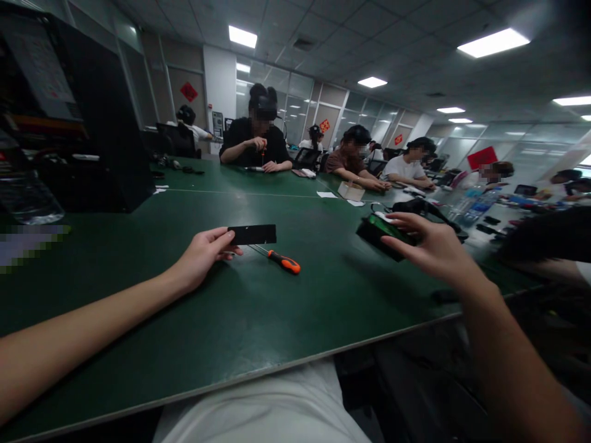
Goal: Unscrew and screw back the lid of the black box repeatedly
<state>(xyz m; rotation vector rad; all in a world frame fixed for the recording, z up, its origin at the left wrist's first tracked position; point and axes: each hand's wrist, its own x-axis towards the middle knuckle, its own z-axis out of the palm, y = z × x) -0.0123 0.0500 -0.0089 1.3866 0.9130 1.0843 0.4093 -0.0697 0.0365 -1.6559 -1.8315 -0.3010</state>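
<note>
While orange-handled screwdriver (285, 263) rests on green table (318, 314), left hand (210, 251) near it pinches black plate (256, 234) by end, presumably leaving face visible. Right of screwdriver, right hand (431, 243) holds green-and-black box (373, 235), grip spread, presumably for bulk.

An open-plan office is being used as a shared workroom. It is being lit by flat panels (493, 43) set into a tiled ceiling (388, 21), and it is being enclosed by glass partitions (293, 101). A long green bench (258, 332) is being shared by several seated people (348, 161), and black office chairs (308, 158) are being used. Hands-on work is being indicated by an orange-and-black screwdriver (285, 263), by a dark open-sided case (99, 111), and by a slender orange tool (263, 149) that is being held across the bench. Red decorations (188, 91) are being displayed along the walls.
</note>
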